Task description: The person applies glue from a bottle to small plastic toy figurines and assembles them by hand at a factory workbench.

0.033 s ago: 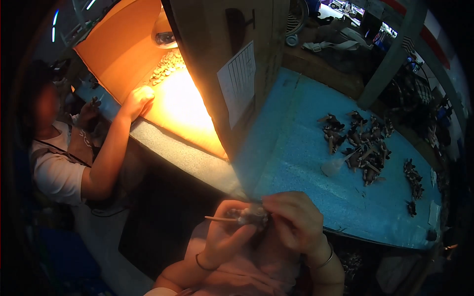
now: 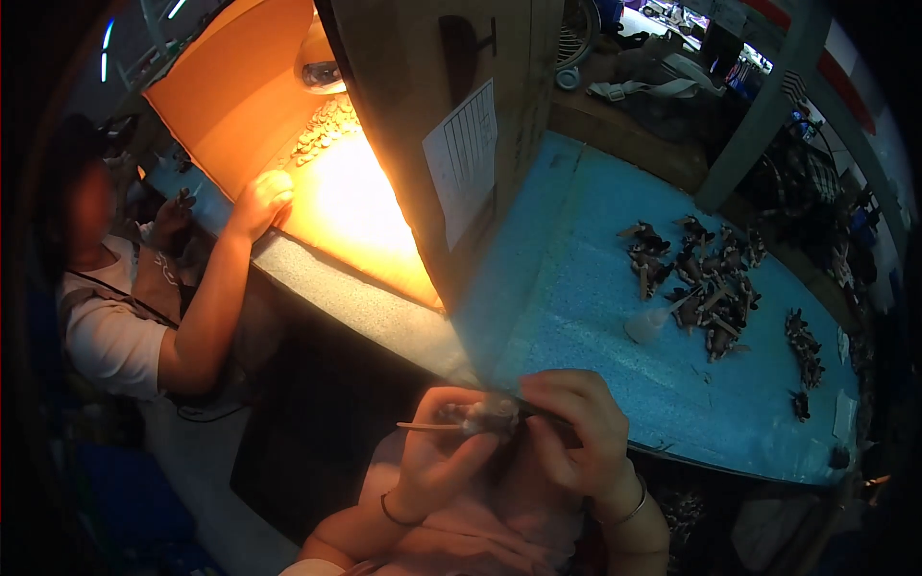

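Observation:
Low in the middle, my left hand (image 2: 447,466) is closed round a small grey-and-white figure (image 2: 488,417) on a thin wooden stick (image 2: 427,426). The stick points out to the left. My right hand (image 2: 581,432) is just right of the figure, its fingers bent toward the thumb. A dark, narrow shape shows between them, too dim to name. Whether the right fingertips touch the figure cannot be made out. Several similar small dark figures with sticks (image 2: 711,278) lie in a heap on the blue tabletop (image 2: 567,317); a whitish, translucent bottle with a thin nozzle (image 2: 646,326) lies beside them.
A large cardboard panel (image 2: 490,58) divides the blue tabletop from a brightly lit bench. There a co-worker's hand (image 2: 261,204) rests near a pile of small pieces (image 2: 328,130) under a lamp (image 2: 322,72). Another row of figures (image 2: 803,350) lies at the right. A metal post (image 2: 768,115) stands behind.
My right fingers have drawn back a little to the right from the figure. The figure has turned slightly in my left hand, which stays in place.

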`<state>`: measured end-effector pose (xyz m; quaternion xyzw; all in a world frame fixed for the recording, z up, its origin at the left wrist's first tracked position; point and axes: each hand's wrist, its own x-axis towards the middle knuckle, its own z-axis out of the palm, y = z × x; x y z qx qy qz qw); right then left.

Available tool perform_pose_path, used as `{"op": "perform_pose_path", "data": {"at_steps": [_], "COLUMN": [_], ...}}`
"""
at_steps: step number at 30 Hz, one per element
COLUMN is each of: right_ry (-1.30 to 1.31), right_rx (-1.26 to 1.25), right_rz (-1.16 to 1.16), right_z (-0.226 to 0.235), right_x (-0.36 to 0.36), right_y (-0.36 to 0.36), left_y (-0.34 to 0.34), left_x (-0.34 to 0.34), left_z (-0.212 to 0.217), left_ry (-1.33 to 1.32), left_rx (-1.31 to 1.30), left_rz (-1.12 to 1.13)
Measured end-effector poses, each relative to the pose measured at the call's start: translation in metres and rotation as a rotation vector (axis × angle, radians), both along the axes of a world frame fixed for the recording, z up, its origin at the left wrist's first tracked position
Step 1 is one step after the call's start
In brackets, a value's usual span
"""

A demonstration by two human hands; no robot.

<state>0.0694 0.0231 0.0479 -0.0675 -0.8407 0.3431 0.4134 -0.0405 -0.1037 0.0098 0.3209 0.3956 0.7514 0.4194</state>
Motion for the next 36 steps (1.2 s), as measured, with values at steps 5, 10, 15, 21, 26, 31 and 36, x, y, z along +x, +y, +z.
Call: {"op": "perform_pose_path", "data": {"at_steps": [5,10,15,21,26,31,36], "right_ry": [0.024,0.006,-0.01,-0.047,-0.056,-0.157,-0.252], "right_rx": [0.094,0.18,0.13,0.112,0.03,0.061,0.118], "right_rz": [-0.157,-0.239,-0.229,-0.274,-0.276,-0.207,-0.242], "right_z": [0.005,0.004,0.0,0.003,-0.002,-0.003,-0.004], "right_x": [-0.001,-0.006,-0.007,-0.005,0.0,0.004,0.005], "right_y": [-0.016,-0.021,-0.021,-0.017,-0.012,-0.01,-0.015], "left_y": [0.006,0.013,0.019,0.02,0.023,0.024,0.02], "left_x": [0.0,0.006,0.006,0.007,0.011,0.011,0.015], "left_z": [-0.001,-0.003,-0.001,-0.006,-0.003,-0.002,-0.002], "left_ry": [0.33,0.405,0.55,0.466,0.514,0.445,0.432], "left_rx": [0.008,0.047,0.029,-0.052,-0.092,-0.07,-0.116], "left_rz": [0.204,0.289,0.398,0.29,0.296,0.263,0.165]}}
